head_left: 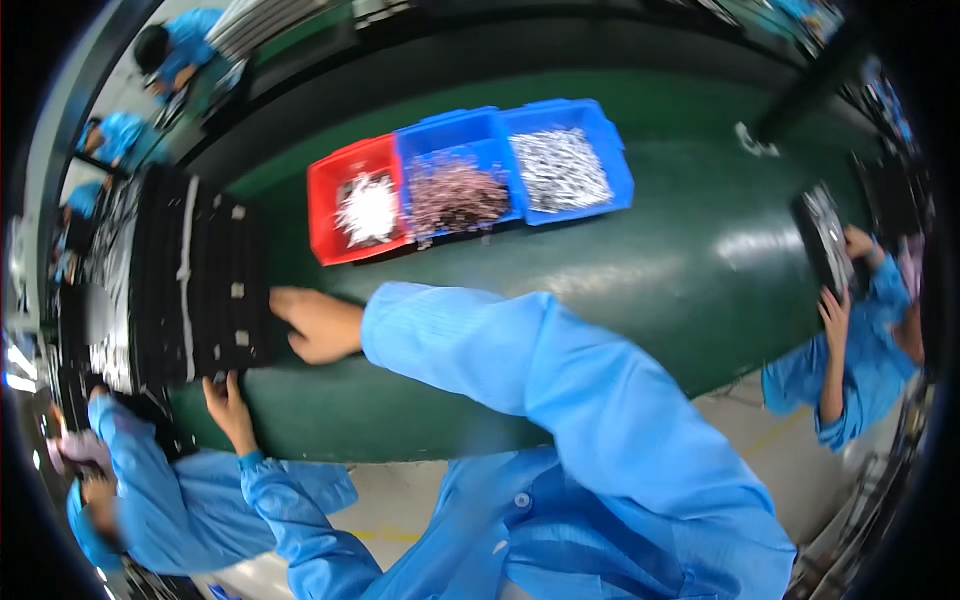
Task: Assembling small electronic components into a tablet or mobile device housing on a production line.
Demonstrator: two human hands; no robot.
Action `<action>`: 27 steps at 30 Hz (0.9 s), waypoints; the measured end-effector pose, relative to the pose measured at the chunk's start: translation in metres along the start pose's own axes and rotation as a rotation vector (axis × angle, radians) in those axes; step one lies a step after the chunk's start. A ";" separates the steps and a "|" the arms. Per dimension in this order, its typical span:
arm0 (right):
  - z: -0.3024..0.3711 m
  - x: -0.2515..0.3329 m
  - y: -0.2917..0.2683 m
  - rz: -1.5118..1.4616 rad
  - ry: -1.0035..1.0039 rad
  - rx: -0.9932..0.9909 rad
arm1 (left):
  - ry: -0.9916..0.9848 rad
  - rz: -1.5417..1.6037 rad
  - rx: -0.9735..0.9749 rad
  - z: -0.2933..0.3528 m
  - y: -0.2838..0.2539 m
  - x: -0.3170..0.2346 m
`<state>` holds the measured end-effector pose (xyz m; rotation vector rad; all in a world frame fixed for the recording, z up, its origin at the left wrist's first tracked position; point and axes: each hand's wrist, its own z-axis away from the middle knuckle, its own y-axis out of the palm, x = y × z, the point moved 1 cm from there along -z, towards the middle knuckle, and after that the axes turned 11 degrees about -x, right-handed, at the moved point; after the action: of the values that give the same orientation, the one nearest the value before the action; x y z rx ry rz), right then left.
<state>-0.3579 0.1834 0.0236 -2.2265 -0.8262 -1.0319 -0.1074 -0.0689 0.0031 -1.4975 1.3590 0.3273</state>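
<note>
Green desk [690, 230] surface reaches across a busy workroom, carrying a black stack [215, 290] crossed lengthwise by a pale band. Nearest, the left hand [232, 415] is at the stack's near edge, thumb and finger apart; whether its grip holds anything, I cannot tell. Just right of the stack, the right hand [320, 328] has its fingers bent toward the stack's side, and blur leaves that grip unclear too. Beyond and to the right of the stack come a red bin [360, 155] of small white pieces, then a blue bin [425, 137] of brownish-pink ones and another blue bin [620, 180] of silvery ones. Well right of the stack, a co-worker [870, 350] handles a dark flat object [828, 235].
</note>
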 end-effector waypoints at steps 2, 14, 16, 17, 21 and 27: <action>0.044 0.018 -0.040 0.031 0.077 0.191 | 0.084 -0.198 -0.092 0.010 0.013 -0.024; 0.219 0.140 -0.277 0.166 0.563 -0.103 | 0.348 0.263 0.492 0.153 0.134 -0.291; 0.228 0.143 -0.326 0.299 0.732 -0.331 | 0.548 0.282 0.490 0.150 0.156 -0.321; 0.232 0.144 -0.353 0.432 0.679 -0.489 | 0.590 0.277 0.489 0.150 0.170 -0.329; 0.296 0.144 -0.500 0.783 0.554 -0.804 | 0.769 0.238 0.398 0.146 0.215 -0.341; 0.429 0.132 -0.660 1.256 0.890 -0.884 | 0.968 0.237 0.243 0.147 0.245 -0.340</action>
<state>-0.5622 0.9550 0.0329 -1.8260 1.4513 -1.5039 -0.3628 0.2863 0.0784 -1.3153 2.2386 -0.4826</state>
